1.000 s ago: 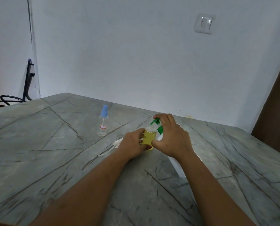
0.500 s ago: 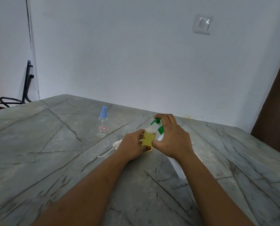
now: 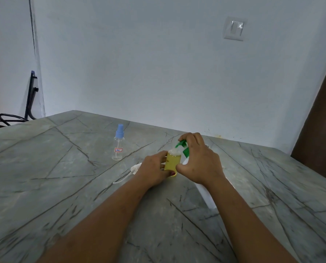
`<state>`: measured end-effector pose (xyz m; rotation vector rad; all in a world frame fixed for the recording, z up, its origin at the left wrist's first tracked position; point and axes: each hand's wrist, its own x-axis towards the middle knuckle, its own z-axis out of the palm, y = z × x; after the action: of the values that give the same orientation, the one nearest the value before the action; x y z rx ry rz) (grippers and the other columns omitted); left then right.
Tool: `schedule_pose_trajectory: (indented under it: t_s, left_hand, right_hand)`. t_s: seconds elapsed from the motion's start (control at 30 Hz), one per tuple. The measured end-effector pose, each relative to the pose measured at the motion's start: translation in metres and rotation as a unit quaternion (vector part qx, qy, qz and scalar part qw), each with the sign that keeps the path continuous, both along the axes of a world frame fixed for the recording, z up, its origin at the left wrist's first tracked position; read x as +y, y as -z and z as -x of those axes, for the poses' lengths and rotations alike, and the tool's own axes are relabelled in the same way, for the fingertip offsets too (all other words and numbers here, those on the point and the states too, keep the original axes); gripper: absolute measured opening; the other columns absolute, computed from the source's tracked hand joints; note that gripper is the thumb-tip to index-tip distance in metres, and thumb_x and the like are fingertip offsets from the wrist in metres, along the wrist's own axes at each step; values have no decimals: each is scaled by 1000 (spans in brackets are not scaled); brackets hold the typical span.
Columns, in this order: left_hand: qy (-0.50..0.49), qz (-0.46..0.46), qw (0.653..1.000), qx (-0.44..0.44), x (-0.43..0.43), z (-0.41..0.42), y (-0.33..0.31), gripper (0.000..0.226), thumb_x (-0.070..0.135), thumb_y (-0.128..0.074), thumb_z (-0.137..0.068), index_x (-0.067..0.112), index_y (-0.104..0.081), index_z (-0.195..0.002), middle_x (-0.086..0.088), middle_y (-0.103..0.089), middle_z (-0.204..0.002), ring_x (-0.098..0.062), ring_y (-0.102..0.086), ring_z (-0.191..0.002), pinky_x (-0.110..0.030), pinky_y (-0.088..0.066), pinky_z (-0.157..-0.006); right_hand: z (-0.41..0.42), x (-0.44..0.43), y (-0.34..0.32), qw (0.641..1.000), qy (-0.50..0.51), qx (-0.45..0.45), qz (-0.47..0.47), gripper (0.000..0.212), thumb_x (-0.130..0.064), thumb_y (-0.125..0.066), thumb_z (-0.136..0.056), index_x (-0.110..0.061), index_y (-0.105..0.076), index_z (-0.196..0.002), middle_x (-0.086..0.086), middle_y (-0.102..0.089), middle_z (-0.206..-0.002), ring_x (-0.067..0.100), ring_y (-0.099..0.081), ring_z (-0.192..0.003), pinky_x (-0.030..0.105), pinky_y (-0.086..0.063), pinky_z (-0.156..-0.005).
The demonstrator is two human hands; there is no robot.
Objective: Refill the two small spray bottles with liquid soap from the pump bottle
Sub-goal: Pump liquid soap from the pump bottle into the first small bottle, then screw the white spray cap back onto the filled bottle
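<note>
My left hand [image 3: 154, 171] grips a small uncapped spray bottle [image 3: 173, 161] full of yellow soap, with foam at its neck. My right hand [image 3: 200, 160] wraps the green pump head [image 3: 183, 147] of the white pump bottle [image 3: 205, 194], whose spout sits over the small bottle's mouth. The pump bottle's body is mostly hidden under my right forearm. The removed white spray cap [image 3: 135, 168] with its thin tube lies on the table just left of my left hand. A second small clear spray bottle [image 3: 118, 144] with a blue cap stands upright further left, and looks empty.
The grey veined stone table [image 3: 63, 186] reaches to a white wall. A black chair frame [image 3: 28, 103] stands beyond the table's left corner. A brown door [image 3: 321, 118] is at the right edge, and a wall switch [image 3: 233, 30] is high on the wall.
The hands and bottles hold nearly the same pose; only the view has shifted slightly.
</note>
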<state>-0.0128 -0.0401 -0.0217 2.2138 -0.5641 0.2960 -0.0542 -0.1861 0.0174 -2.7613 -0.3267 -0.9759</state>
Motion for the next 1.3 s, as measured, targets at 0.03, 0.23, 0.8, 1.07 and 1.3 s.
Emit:
schedule_pose_trajectory:
  t_s: [0.03, 0.23, 0.8, 1.07, 1.3]
  left_hand:
    - [2, 2, 1000, -2, 0, 0, 0, 59, 28, -70, -80, 18, -45, -132, -3, -55, -131, -18, -56, -113, -31, -43, -98]
    - [19, 21, 1000, -3, 2, -2, 3, 60, 25, -71, -79, 17, -45, -133, -4, -55, -130, -20, -56, -113, -32, -46, -98]
    - [48, 47, 998, 8, 5, -8, 9, 61, 23, -74, -76, 17, -46, -131, -4, -58, -127, -18, -57, -112, -26, -46, -93]
    - [37, 47, 997, 38, 7, 0, 7, 58, 21, -75, -75, 15, -50, -127, -3, -60, -123, -17, -58, -110, -18, -42, -85]
    - [12, 21, 998, 64, 12, 8, 3, 52, 25, -75, -75, 9, -54, -120, -7, -62, -117, -21, -59, -106, -33, -47, -94]
  right_hand:
    - [0, 0, 1, 1000, 0, -3, 0, 66, -42, -70, -61, -31, -39, -119, -10, -42, -113, 9, -48, -79, 18, -35, -56]
    - [0, -7, 3, 999, -17, -23, -26, 72, -40, -68, -63, -34, -36, -127, -14, -41, -122, 8, -50, -83, 22, -44, -59]
    - [-3, -35, 13, 915, -61, -200, -345, 99, -32, -81, -70, -41, -13, -141, -2, -35, -137, 16, -43, -119, 60, -37, -99]
    - [18, -25, -1, 919, 37, -282, -272, 93, -60, -66, -73, -23, -20, -145, 8, -29, -143, 21, -25, -134, 55, -24, -107]
    - [29, 42, -37, 968, -125, -141, -167, 28, -18, -62, -83, -20, -58, -110, -8, -54, -99, 12, -48, -98, 31, -41, -86]
